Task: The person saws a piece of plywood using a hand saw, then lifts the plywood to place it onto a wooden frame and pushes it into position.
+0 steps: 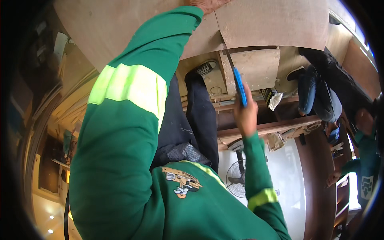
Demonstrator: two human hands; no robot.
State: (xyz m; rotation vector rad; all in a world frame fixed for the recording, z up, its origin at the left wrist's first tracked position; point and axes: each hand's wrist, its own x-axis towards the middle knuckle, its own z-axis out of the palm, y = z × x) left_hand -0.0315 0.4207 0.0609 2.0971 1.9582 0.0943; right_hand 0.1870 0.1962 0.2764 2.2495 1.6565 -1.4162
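A handsaw (240,87) with a blue handle is gripped in my right hand (246,114), its fingers wrapped round the handle. Its narrow dark blade stands in a cut at the near edge of a thin plywood sheet (272,24). From the blade a thin dark line runs away across the sheet, with sawdust beside it. My left hand (209,5) lies on the plywood at the top edge of the view, just left of that line. Its fingers look stretched out, though the frame cuts off part of them.
Below the sheet stands a wooden panel or box (256,68). My sneaker (206,68) shows near it. A standing fan (237,178) is lower down. On the right are another person's jeans-clad legs (320,94) and a green sleeve (350,168). Wood strips (74,102) lie at left.
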